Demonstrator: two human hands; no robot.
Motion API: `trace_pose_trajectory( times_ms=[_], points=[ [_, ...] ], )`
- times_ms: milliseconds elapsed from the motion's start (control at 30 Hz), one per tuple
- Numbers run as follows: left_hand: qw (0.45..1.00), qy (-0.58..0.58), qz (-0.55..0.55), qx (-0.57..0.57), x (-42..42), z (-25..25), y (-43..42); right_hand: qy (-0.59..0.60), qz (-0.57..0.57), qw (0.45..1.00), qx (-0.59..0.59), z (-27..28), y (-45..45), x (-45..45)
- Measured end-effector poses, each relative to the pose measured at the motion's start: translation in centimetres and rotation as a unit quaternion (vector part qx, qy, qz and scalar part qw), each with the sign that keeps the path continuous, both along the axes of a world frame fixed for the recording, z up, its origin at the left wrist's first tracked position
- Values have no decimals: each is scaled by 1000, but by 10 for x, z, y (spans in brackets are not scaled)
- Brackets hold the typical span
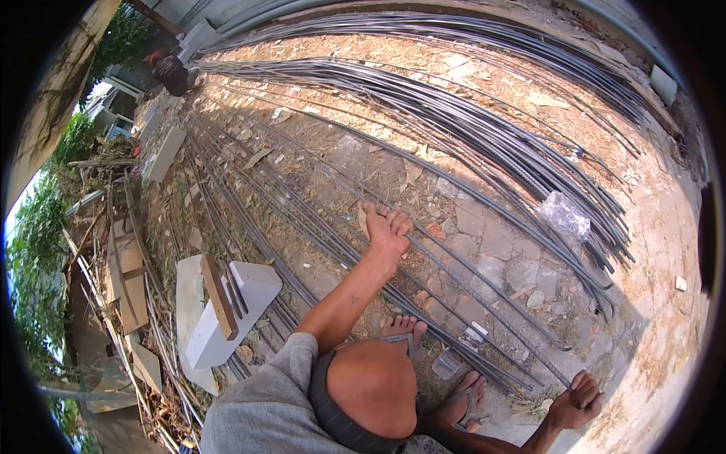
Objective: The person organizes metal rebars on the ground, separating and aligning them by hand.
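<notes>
In the middle of the head view, my left hand [387,227] is wrapped round a long steel bar [476,295]. At the lower right, my right hand [576,399] is closed round the near end of what looks like the same ribbed bar. The bar slants across the ground between my two hands. Other thin bars [499,282] run close beside it, one with a hooked end. More bars [302,219] lie on the ground to the left of my left hand.
Large bundles of bars [454,125] lie across the upper right, with a clear plastic bag [564,216] on them. White blocks [227,321] with a wooden piece [219,296] stand at left. A co-worker [171,74] crouches at the far upper left.
</notes>
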State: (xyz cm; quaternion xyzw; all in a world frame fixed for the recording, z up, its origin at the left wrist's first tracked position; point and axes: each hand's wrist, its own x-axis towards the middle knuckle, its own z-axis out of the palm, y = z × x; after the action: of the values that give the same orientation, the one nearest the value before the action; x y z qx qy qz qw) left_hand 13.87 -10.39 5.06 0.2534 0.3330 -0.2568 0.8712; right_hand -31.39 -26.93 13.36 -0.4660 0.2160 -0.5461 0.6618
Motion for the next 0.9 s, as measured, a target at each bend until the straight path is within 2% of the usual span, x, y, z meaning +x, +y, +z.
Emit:
trace_pose_trajectory(
  times_ms=[900],
  points=[
    [1000, -8, 0, -1, -2, 9, 0, -19, 2, 1000, -13, 3, -1, -1]
  ],
)
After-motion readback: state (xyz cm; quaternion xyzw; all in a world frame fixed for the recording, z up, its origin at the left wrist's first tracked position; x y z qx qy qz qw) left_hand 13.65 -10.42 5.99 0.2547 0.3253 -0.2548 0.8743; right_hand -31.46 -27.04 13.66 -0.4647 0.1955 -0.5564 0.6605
